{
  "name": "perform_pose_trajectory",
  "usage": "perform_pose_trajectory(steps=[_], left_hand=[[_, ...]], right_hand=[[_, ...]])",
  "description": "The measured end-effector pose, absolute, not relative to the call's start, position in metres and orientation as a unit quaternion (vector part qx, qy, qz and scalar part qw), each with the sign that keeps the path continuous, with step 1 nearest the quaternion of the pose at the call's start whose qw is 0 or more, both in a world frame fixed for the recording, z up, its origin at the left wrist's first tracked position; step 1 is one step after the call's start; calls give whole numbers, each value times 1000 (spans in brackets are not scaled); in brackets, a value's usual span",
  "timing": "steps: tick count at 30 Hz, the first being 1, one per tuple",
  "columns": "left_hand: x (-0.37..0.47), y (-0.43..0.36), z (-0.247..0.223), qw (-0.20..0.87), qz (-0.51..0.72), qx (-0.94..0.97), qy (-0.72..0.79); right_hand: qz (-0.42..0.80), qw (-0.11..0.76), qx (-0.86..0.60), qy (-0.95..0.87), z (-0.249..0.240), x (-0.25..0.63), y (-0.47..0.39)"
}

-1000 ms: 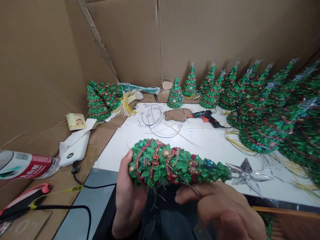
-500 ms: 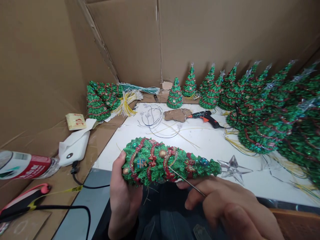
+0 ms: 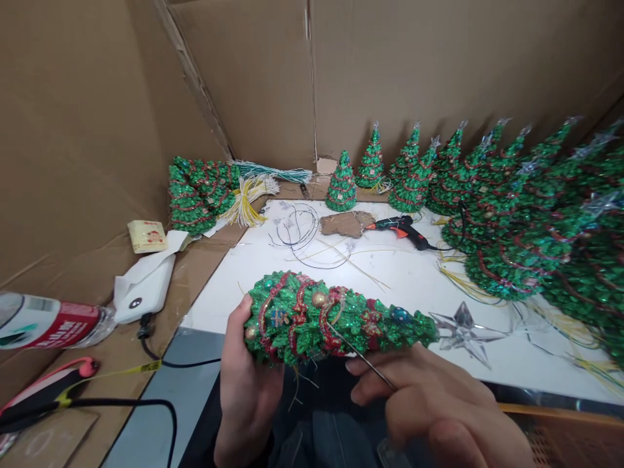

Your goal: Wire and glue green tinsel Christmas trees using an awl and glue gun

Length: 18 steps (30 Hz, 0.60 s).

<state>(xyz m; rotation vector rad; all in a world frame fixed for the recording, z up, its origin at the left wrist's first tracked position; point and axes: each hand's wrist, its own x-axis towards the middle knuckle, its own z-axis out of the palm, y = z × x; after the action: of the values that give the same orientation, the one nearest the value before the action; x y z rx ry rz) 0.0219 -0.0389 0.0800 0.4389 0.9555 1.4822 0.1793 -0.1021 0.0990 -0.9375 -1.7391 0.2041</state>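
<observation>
A glittery green Christmas tree figurine (image 3: 312, 318) with red garlands and small ornaments lies sideways above my lap, its clear star topper (image 3: 465, 333) pointing right. Its wide base rests in my left hand (image 3: 248, 383), closed around that end. My right hand (image 3: 433, 396) grips a thin metal rod (image 3: 365, 361), whose far tip touches the tree near a red garland. The rod's rear end is hidden in the fingers. Thin yellowish wires (image 3: 297, 387) hang from the underside of the tree.
A black and orange glue gun (image 3: 402, 231) lies beside a cardboard scrap (image 3: 346, 224) on the white board (image 3: 234, 286). Many similar trees (image 3: 517, 247) crowd the right. Loose dark wire (image 3: 297, 244) and yellow-white wire bundles (image 3: 248, 198) lie farther back. A bottle (image 3: 53, 322) is at left.
The tree and my left hand have shifted slightly to the right. My right hand has moved a little left and down, with the rod tip still against the tree.
</observation>
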Motion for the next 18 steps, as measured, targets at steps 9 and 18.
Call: perform_pose_trajectory(steps=[9, 18], left_hand=[[20, -38, 79, 592, 673, 213, 390], [16, -39, 79, 554, 698, 214, 402]], right_hand=[[153, 544, -368, -738, 94, 185, -104], [192, 566, -402, -693, 100, 183, -103]])
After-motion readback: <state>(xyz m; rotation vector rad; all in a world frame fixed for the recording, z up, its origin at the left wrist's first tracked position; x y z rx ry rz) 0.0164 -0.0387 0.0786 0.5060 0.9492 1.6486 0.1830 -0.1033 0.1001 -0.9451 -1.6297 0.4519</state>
